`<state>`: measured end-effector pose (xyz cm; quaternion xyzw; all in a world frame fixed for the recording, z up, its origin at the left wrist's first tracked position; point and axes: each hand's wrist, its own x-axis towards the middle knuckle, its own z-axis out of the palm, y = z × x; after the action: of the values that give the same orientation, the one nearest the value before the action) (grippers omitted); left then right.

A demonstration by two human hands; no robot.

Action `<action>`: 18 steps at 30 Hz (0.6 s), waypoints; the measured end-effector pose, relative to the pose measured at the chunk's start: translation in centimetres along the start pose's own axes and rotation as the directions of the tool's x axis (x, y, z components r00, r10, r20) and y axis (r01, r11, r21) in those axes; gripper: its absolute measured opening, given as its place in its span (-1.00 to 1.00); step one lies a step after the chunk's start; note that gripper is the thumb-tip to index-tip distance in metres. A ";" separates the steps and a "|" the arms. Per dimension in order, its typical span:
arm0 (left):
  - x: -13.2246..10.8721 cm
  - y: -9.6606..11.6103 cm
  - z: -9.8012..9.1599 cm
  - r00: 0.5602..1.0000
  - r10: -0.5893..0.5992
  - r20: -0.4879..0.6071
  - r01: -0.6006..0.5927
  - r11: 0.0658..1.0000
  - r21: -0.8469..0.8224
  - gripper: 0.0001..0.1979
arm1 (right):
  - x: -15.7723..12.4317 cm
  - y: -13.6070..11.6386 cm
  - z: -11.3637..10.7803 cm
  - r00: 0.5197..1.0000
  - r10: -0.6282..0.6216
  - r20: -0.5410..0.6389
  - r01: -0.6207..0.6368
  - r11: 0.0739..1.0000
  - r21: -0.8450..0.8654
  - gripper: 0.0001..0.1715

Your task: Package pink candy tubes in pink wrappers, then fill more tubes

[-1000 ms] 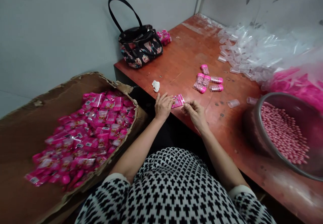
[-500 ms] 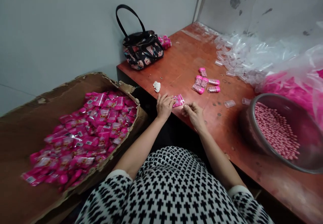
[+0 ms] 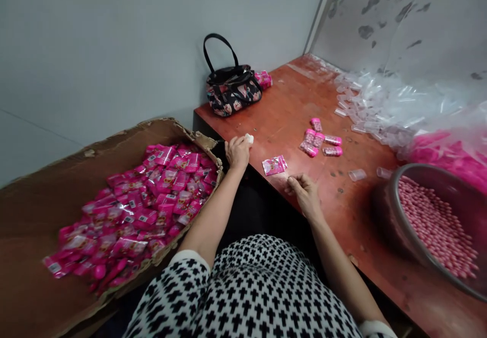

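My left hand [image 3: 238,152] is at the table's near left edge, its fingertips closed on a crumpled white wad [image 3: 248,138], perhaps tissue. The far side of those fingers is partly hidden. Between my two hands lies a small pink printed packet [image 3: 274,165], flat near the edge and touched by neither. Just right of it, my right hand [image 3: 305,194] rests low over the tabletop with thumb and forefinger pinched together. Whatever the pinch may hold is too small to see. Beyond are several clear tubes of pink beads with pink caps [image 3: 317,140].
A torn cardboard box [image 3: 34,175] at left holds a heap of pink packets [image 3: 152,201]. A bowl [image 3: 384,196] of pink beads stands at right. Behind it are clear empty tubes [image 3: 380,104] and a bag of pink pieces [image 3: 449,150]. A floral handbag [image 3: 234,92] sits against the wall.
My left hand has left the pink packet and moved left to the white wad. The packet stays on the table. My right hand remains beside it; the whole view has shifted slightly.
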<state>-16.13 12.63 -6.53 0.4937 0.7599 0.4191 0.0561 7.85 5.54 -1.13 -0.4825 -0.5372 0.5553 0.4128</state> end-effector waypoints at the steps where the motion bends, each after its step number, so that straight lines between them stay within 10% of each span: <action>1: 0.0 -0.1 0.0 1.000 -0.009 -0.006 0.009 1.000 -0.016 -0.81 | 0.0 0.2 0.0 1.000 0.000 -0.003 0.000 1.000 0.001 -0.68; 6: -2.2 1.6 -0.8 0.995 0.081 -0.055 -0.085 0.993 -0.078 -0.72 | -0.1 1.0 -0.7 0.999 0.036 -0.033 -0.035 0.999 0.016 -0.67; 12: -6.4 3.3 -0.4 0.841 0.455 0.293 -0.398 0.887 -0.234 -0.69 | 0.0 0.8 -1.1 0.998 0.054 -0.032 -0.053 0.998 0.032 -0.66; 18: -6.8 3.2 0.8 0.902 0.355 0.244 -0.299 0.924 -0.238 -0.80 | 0.4 0.6 -0.5 0.999 0.031 -0.012 -0.030 0.999 0.015 -0.70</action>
<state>-10.03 8.20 -7.01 0.6615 0.6050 0.4204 0.1405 8.26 5.96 -1.76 -0.4910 -0.5231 0.5624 0.4110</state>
